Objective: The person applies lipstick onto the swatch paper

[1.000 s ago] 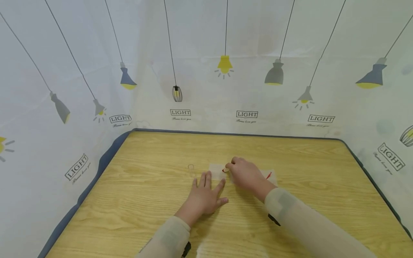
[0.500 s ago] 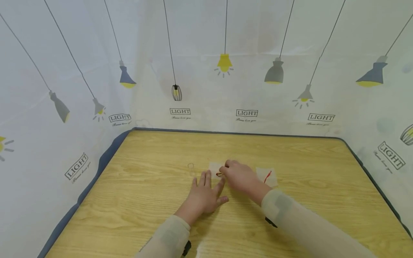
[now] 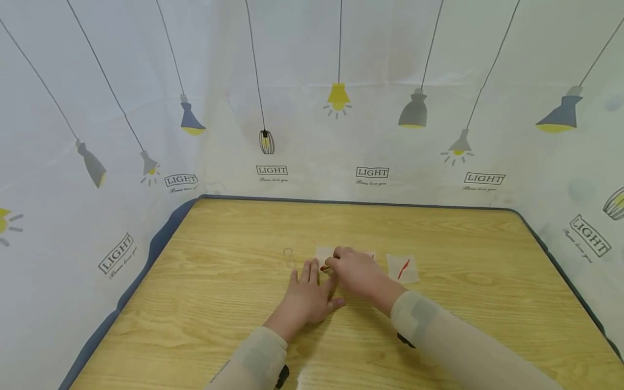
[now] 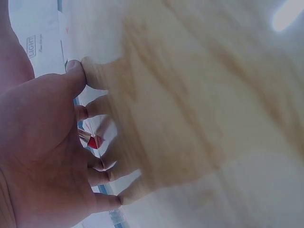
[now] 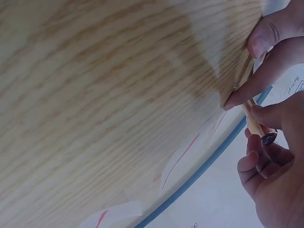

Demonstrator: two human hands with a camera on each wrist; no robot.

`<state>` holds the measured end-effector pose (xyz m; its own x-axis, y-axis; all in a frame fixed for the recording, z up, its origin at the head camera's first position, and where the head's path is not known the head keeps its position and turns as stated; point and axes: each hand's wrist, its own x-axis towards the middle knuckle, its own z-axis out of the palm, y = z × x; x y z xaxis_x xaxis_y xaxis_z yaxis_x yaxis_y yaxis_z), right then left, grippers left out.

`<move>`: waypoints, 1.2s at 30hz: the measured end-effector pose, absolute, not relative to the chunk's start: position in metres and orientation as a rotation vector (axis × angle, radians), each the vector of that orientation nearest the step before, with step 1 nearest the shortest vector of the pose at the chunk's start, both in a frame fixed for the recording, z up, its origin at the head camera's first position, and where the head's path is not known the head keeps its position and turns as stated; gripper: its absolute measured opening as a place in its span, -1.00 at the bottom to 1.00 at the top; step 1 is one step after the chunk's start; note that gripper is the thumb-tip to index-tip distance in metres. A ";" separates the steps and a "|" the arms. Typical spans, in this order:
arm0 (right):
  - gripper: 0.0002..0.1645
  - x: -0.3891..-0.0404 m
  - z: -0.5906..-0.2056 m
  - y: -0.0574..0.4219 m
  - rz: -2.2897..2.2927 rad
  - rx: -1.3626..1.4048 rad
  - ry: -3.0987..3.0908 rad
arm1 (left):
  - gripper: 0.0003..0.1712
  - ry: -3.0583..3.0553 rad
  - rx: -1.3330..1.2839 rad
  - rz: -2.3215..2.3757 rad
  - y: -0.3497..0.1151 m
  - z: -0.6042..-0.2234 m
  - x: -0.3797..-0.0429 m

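My left hand rests on the table with fingers spread, fingertips at the near edge of a small pale paper square. My right hand pinches a slim tan stick with a dark shiny end. Its red tip shows between the left fingers in the left wrist view, close to the paper. The exact kind of stick is unclear. Another paper square, bearing a slanted red stroke, lies to the right. A further piece with a red mark is mostly hidden behind my right hand.
A thin rounded outline lies left of the papers, too faint to identify. The wood-patterned table has a dark blue edge. A white curtain printed with lamps stands around its back and sides.
My right hand has moved left and slightly towards me with the red-tipped stick, from the paper's right side to near the left fingertips. The right paper square is uncovered. My left hand stays still.
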<state>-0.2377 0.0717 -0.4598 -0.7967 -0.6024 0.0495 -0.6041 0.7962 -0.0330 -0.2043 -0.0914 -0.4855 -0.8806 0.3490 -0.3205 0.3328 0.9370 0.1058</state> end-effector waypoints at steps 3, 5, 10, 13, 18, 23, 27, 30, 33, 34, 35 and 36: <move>-0.62 -0.237 -0.458 0.072 0.083 0.984 -2.951 | -0.14 2.755 0.493 0.069 -0.091 -0.488 -0.206; -0.62 -0.238 -0.457 0.072 0.079 0.975 -2.957 | -0.13 2.747 0.485 0.063 -0.090 -0.483 -0.203; -0.64 -0.240 -0.450 0.076 0.089 0.910 -2.983 | -0.13 2.749 0.477 0.059 -0.089 -0.476 -0.201; -0.63 -0.241 -0.447 0.081 0.110 0.859 -2.991 | -0.14 2.743 0.470 0.096 -0.088 -0.477 -0.202; -0.65 -0.243 -0.441 0.088 0.209 0.770 -2.931 | -0.15 2.752 0.473 0.121 -0.087 -0.471 -0.199; -0.70 -0.241 -0.432 0.096 0.373 0.694 -2.832 | -0.14 2.808 0.505 0.109 -0.086 -0.472 -0.197; -0.70 -0.237 -0.424 0.103 0.488 0.631 -2.772 | -0.13 2.855 0.538 0.079 -0.085 -0.475 -0.195; -0.69 -0.230 -0.419 0.108 0.591 0.580 -2.717 | -0.11 2.887 0.547 0.066 -0.083 -0.477 -0.196; -0.68 -0.222 -0.414 0.113 0.716 0.512 -2.687 | -0.09 2.898 0.536 0.072 -0.081 -0.477 -0.197; -0.68 -0.219 -0.413 0.114 0.751 0.488 -2.682 | -0.09 2.896 0.527 0.083 -0.081 -0.476 -0.197; -0.67 -0.216 -0.411 0.115 0.788 0.464 -2.675 | -0.08 2.892 0.516 0.095 -0.080 -0.474 -0.197; -0.67 -0.214 -0.410 0.117 0.829 0.444 -2.669 | -0.07 2.887 0.505 0.103 -0.079 -0.472 -0.197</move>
